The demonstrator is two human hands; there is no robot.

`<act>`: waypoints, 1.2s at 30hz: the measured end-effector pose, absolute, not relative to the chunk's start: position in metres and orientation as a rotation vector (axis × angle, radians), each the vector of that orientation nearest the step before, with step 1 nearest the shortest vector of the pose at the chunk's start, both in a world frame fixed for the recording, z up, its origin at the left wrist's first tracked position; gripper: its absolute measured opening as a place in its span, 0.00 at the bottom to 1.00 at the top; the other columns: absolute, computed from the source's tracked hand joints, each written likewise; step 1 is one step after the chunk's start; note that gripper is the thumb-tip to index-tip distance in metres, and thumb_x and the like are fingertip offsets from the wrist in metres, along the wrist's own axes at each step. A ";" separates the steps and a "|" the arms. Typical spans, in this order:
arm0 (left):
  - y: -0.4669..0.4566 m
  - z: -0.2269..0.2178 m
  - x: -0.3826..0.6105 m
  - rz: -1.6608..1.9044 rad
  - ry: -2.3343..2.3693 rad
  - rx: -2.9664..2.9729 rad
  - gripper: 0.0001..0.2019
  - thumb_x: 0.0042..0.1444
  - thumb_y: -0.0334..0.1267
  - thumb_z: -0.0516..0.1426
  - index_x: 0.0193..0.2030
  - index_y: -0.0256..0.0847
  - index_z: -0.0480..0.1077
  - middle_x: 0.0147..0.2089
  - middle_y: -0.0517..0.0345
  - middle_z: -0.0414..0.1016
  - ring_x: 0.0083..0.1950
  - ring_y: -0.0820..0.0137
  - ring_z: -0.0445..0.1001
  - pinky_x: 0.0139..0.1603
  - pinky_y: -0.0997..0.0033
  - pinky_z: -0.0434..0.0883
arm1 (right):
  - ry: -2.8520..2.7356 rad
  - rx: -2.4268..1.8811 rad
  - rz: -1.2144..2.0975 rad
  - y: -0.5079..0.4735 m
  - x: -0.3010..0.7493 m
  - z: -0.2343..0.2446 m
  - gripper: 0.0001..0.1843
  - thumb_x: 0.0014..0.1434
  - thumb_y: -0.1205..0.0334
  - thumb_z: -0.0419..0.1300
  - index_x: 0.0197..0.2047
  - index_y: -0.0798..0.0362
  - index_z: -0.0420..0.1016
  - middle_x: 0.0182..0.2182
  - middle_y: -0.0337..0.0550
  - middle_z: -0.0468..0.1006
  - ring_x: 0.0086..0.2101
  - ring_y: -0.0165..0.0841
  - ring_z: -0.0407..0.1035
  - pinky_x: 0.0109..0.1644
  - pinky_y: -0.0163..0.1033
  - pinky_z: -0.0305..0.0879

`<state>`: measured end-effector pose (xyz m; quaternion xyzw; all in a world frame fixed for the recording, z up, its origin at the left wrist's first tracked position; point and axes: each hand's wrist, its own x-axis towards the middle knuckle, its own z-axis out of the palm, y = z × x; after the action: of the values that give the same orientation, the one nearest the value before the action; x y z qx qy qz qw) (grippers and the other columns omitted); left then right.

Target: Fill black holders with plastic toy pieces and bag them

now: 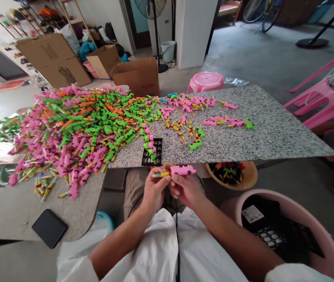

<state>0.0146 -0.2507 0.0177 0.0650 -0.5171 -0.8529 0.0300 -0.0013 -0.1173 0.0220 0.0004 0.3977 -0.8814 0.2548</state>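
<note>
Over my lap, just below the table's near edge, my right hand (185, 190) pinches a pink plastic toy car (183, 170). My left hand (153, 190) grips a small yellow striped tube (161, 174) whose end meets the car's left end. A big heap of pink, green and orange toy cars (78, 125) with loose yellow tubes covers the left of the speckled granite table (272, 129). A black grid tray (152, 152) holding a few cars stands at the table's front edge, right above my hands.
Scattered pink cars (224, 121) lie mid-table. A tan bowl of mixed parts (231, 174) sits under the table edge. A pink basin (290, 231) holding a black crate is at my right. A black phone (49, 228) lies front left. Pink stool (206, 81) and cardboard boxes (137, 76) stand behind.
</note>
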 end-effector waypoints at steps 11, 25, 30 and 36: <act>-0.310 -0.036 0.010 -1.885 -2.148 0.392 0.15 0.63 0.47 0.63 0.49 0.39 0.75 0.42 0.55 0.79 0.40 0.71 0.77 0.45 0.71 0.74 | 2.315 -0.333 -1.762 -0.110 -0.072 -0.026 0.17 0.66 0.46 0.59 0.36 0.52 0.75 0.25 0.37 0.75 0.27 0.32 0.67 0.35 0.36 0.64; -0.347 -0.062 -0.045 -0.892 -2.734 -0.234 0.13 0.62 0.37 0.65 0.53 0.43 0.75 0.55 0.51 0.79 0.58 0.58 0.74 0.63 0.56 0.70 | 2.667 -0.787 -1.047 -0.143 -0.119 -0.027 0.11 0.65 0.55 0.61 0.36 0.52 0.79 0.34 0.43 0.81 0.35 0.35 0.71 0.41 0.36 0.60; -0.350 -0.070 -0.051 -0.804 -2.776 -0.240 0.11 0.64 0.40 0.64 0.52 0.44 0.77 0.56 0.50 0.78 0.57 0.58 0.74 0.61 0.56 0.71 | 2.568 -0.844 -1.099 -0.140 -0.122 -0.016 0.10 0.64 0.56 0.62 0.36 0.53 0.80 0.32 0.42 0.81 0.33 0.35 0.70 0.39 0.36 0.58; -0.350 -0.074 -0.052 -0.807 -2.769 -0.243 0.11 0.65 0.42 0.63 0.52 0.44 0.78 0.56 0.50 0.78 0.56 0.59 0.74 0.59 0.57 0.72 | 2.522 -0.769 -1.167 -0.144 -0.117 -0.025 0.11 0.64 0.56 0.65 0.46 0.52 0.82 0.41 0.45 0.85 0.41 0.39 0.76 0.45 0.38 0.64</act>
<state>-0.0520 -0.3500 -0.0743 -0.0835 -0.9494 -0.2766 0.1234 -0.1169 -0.1438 -0.0247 -0.2644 0.8674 -0.4015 0.1288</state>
